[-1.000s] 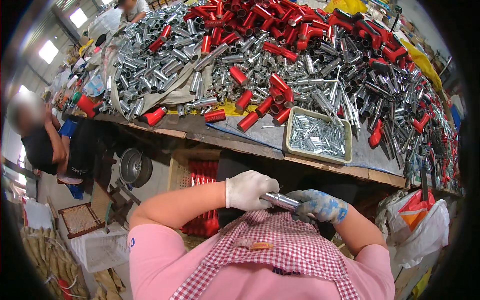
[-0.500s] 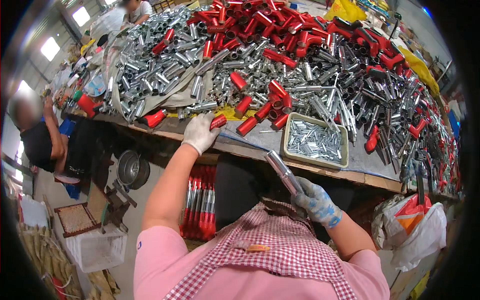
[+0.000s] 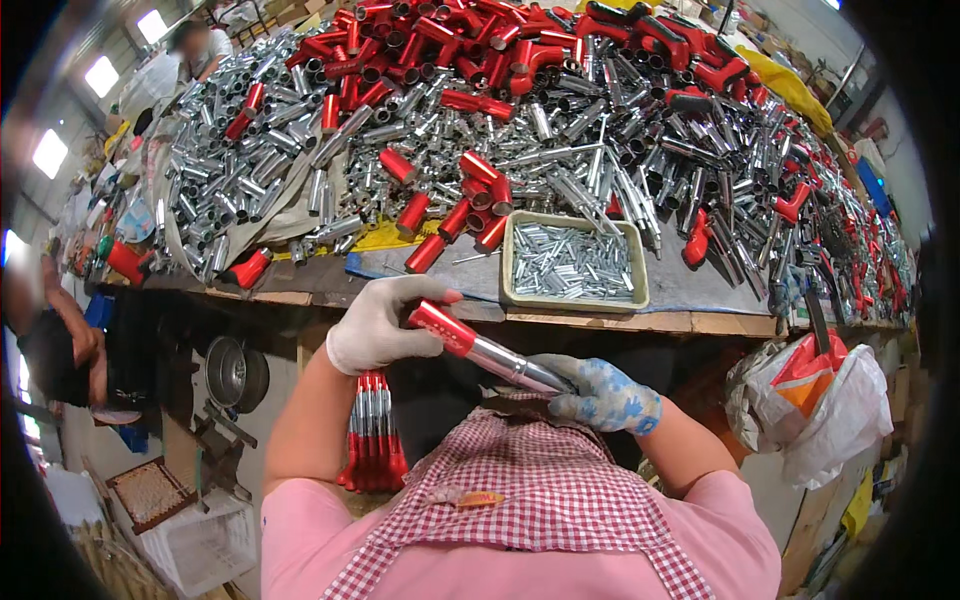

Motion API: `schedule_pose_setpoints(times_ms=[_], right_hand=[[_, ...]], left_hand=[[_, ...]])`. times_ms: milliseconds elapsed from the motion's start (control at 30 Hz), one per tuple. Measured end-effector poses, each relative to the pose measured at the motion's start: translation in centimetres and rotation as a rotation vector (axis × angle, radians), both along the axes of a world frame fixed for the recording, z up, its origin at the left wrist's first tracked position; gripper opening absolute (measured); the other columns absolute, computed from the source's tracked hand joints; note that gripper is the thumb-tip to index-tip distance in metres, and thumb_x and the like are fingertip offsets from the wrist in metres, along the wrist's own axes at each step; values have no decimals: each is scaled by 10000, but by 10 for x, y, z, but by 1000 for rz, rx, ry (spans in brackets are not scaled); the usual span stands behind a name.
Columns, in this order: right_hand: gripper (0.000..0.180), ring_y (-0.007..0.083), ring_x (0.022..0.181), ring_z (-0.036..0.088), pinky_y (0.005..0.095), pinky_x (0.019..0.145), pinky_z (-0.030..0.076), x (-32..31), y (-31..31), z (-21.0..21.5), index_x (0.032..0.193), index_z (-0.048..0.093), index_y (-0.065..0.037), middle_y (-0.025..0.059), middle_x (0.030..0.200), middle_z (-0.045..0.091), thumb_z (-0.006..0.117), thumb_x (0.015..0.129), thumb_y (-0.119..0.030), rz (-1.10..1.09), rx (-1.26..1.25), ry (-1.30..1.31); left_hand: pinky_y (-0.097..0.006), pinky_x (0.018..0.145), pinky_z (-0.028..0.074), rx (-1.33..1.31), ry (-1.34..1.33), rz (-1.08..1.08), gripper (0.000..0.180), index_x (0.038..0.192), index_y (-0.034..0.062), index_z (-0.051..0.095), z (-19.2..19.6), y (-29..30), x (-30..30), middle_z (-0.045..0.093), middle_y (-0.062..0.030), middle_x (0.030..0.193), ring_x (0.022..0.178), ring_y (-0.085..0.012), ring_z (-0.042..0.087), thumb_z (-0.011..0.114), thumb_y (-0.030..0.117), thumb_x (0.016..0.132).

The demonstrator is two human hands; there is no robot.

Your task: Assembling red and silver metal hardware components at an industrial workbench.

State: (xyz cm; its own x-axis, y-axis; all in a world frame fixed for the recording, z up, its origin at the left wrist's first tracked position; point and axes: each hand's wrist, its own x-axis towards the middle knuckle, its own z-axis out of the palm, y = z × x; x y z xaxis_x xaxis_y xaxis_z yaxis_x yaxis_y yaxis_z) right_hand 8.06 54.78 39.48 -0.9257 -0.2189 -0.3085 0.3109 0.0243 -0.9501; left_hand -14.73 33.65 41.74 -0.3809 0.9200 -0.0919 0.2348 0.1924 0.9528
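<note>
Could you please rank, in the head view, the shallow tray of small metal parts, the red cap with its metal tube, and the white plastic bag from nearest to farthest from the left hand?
From the left hand:
1. Red cap with its metal tube: gripped in that hand.
2. Shallow tray of small metal parts: up and right, at the bench edge.
3. White plastic bag: far right, below the bench.

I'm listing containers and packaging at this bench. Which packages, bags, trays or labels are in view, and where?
Tray: rectangular, pale green, on the bench edge, holding small silver pieces.
Plastic bag: clear-white, crumpled, below the bench at right, red and orange things inside.
Crate: white, on the floor lower left.
Labels or screens: none legible.
</note>
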Motion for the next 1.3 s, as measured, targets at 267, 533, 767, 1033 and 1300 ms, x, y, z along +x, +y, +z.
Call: schedule_pose_setpoints(times_ms=[267,533,767,1033,1300], right_hand=[[490,95,678,496,242,620,434,0,-16,-32,1319,427,-34,20,905,537,615,896,-197,-253,-548,1],[369,326,815,654,397,738,521,-32,7,-13,1260,509,-61,191,889,640,539,962,-277,33,525,328],[215,334,1107,554,455,981,425,-162,111,19,982,720,-160,112,1105,632,663,790,-239,84,1596,701],[355,413,1417,226,580,1127,214,-216,126,14,1142,709,-281,127,1553,282,656,792,-293,485,1560,316],[292,412,1421,225,594,1135,186,-217,124,-6,1115,711,-245,119,1544,304,613,850,-320,434,1594,406]], left_hand=[[-359,888,503,345,-790,174,502,1272,-39,432,-54,60,80,639,-157,1081,995,-257,632,621,231,894],[-382,840,501,355,-528,106,405,1269,-3,402,-76,52,80,603,-128,1038,939,-245,611,372,319,1026],[-366,669,496,118,-895,77,278,1191,16,446,-84,19,80,538,-84,866,750,-210,572,406,227,1014],[-298,569,458,24,-844,188,348,1130,-20,470,-61,33,85,565,-90,794,645,-171,560,450,297,988],[-300,568,459,7,-822,181,348,1130,-22,466,-68,31,86,558,-82,785,634,-171,555,450,283,963]])
